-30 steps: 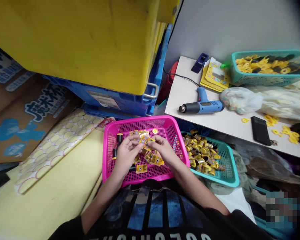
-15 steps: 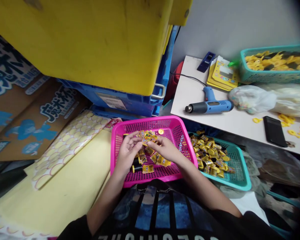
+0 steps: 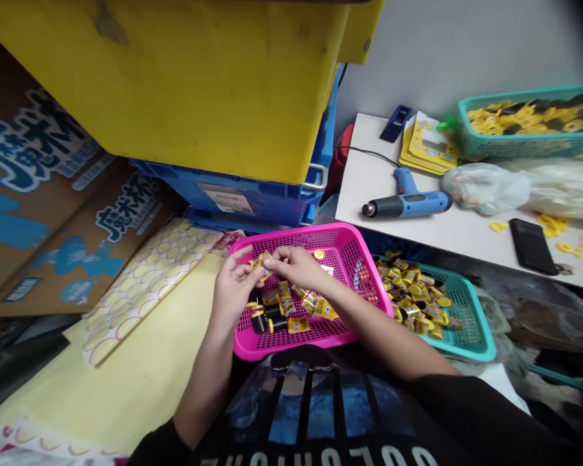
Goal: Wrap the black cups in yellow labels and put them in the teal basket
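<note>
Over the left part of a pink basket (image 3: pixel 369 304), my left hand (image 3: pixel 233 281) and my right hand (image 3: pixel 294 265) meet at a small yellow printed wrapper (image 3: pixel 261 262). Both hands pinch it between thumb and fingers; the left hand's other fingers are partly spread. Below them in the basket lie several flat yellow printed wrappers (image 3: pixel 298 325) and several black bottles with yellow caps (image 3: pixel 276 323). A round yellow piece (image 3: pixel 319 254) rests near the basket's far side.
A teal basket (image 3: pixel 483 340) of yellow-wrapped bottles (image 3: pixel 418 294) stands at the right. On the white table (image 3: pixel 354 168) lie a blue heat gun (image 3: pixel 408 204), a black phone (image 3: pixel 533 246) and another teal basket (image 3: pixel 529 144). Yellow (image 3: pixel 199 84) and blue crates (image 3: pixel 267 200) rise ahead; cardboard boxes (image 3: pixel 82 239) lean left.
Both hands have shifted left and slightly up across the basket with the wrapper, uncovering more bottles and wrappers beneath. The view has also moved a little.
</note>
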Tool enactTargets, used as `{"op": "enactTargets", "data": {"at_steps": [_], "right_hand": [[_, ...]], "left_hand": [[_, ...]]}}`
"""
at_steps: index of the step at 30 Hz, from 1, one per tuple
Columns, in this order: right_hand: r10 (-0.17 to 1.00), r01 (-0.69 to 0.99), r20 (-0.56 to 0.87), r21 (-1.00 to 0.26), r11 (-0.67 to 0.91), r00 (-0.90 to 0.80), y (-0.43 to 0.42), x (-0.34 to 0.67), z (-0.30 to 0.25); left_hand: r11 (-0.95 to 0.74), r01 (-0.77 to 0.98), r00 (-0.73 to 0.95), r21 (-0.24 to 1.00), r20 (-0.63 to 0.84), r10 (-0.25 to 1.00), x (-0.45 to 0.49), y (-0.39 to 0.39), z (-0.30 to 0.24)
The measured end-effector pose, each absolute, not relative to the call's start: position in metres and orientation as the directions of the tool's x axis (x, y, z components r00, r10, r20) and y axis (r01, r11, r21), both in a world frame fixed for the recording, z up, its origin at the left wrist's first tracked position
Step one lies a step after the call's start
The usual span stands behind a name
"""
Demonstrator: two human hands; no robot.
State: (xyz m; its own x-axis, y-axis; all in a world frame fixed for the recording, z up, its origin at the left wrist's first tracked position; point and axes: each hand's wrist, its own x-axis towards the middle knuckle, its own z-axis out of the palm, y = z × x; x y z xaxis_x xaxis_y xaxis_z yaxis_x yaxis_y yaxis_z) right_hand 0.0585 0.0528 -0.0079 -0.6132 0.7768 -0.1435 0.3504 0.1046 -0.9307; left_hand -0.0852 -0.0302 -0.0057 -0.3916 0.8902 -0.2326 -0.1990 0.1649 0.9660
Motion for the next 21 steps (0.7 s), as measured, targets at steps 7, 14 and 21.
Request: {"op": "enactTargets", "data": {"at_steps": [7,14,21], "right_hand": [[0.785,0.752,-0.346,-0.622,0.217,-0.513,0.066,0.008,-0.043],[0.729,0.780,-0.462,-0.605,0.157,-0.505,0.069,-0.026,-0.073],[0.759,0.522,-0.336,-0.853,0.006,-0.557,0.076,0.024,-0.053]], "left_hand": [[0.135,-0.048,-0.652,0.990,-0.133,0.746,-0.119,-0.037,-0.018],[0.108,-0.016,-0.633,0.994,-0.093,0.769,-0.134,-0.039,-0.028],[0.177,-0.016,-0.647,0.984,-0.145,0.748,-0.139,-0.039,-0.027]]}}
